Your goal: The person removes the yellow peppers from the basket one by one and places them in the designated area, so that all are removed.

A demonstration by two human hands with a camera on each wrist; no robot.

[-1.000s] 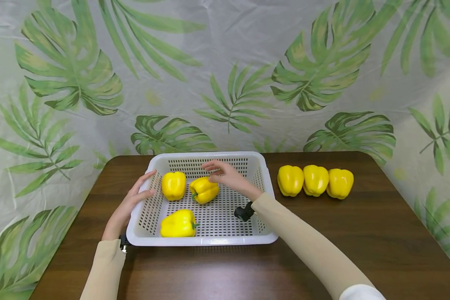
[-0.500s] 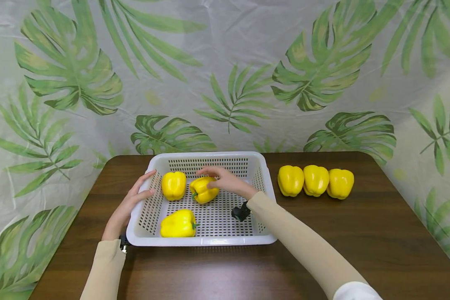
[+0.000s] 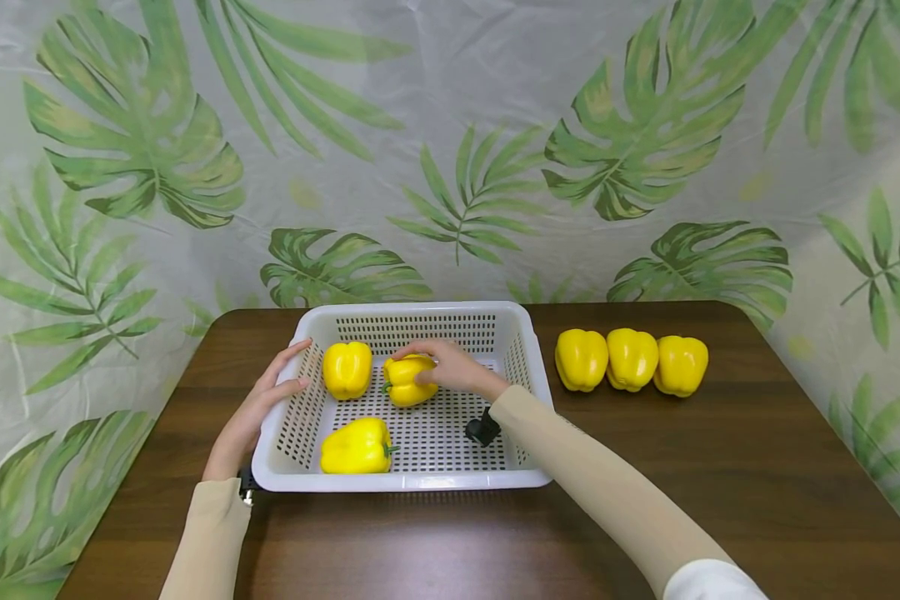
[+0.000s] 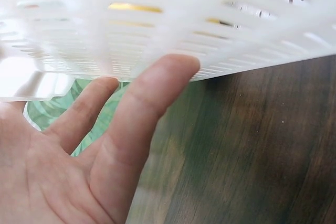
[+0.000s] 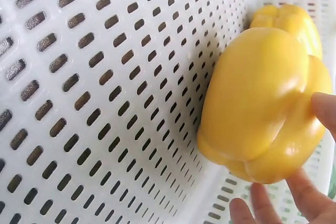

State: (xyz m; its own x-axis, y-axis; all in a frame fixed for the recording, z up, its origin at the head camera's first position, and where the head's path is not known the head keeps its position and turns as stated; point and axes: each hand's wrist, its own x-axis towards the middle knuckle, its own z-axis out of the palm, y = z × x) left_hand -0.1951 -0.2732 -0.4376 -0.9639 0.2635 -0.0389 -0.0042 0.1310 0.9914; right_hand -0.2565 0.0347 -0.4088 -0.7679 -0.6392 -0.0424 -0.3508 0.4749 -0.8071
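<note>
In the head view a white perforated plastic basket (image 3: 480,479) holds three yellow bell peppers. My right hand (image 3: 453,367) reaches inside and grips the middle yellow bell pepper (image 3: 408,385), its green stem facing left. The right wrist view has the thumb (image 5: 325,111) on one side of this pepper and fingertips on the other. Another pepper (image 3: 347,371) sits to its left, and a third pepper (image 3: 356,447) lies on its side near the front wall. At the basket's left side, my left hand (image 3: 258,408) rests with extended fingers against the rim and wall.
Three more yellow bell peppers (image 3: 632,360) stand in a row on the brown wooden table (image 3: 705,467), right of the basket. Behind the table hangs a leaf-patterned cloth (image 3: 465,167). A small black camera (image 3: 483,428) on the right wrist hangs inside the basket.
My right hand has come down onto the middle pepper and closed its fingers and thumb around it. That pepper has turned slightly. The left hand has stayed at the basket.
</note>
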